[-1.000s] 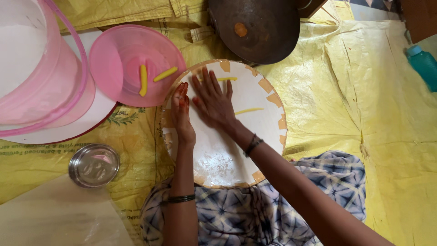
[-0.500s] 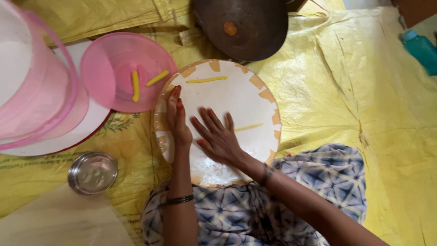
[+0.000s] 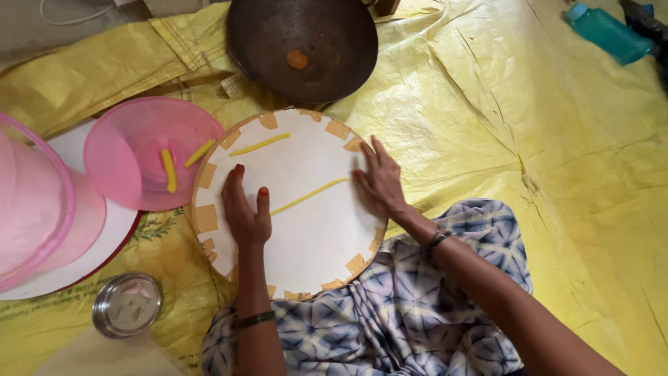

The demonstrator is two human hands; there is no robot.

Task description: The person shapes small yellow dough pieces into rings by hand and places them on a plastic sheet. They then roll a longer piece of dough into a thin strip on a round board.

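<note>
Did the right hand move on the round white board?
Yes. The right hand slid from the middle of the round white board out to its right edge, away from the left hand.

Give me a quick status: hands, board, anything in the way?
Left hand flat on round white board. Right hand at its right edge. Two yellow strips between hands.

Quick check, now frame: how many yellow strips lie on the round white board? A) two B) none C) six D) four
A: two long thin yellow strips lie on the round white board, one near its far edge and one across its middle, between the left hand and the right hand. Two shorter ones sit on the pink lid, not the board.
</note>
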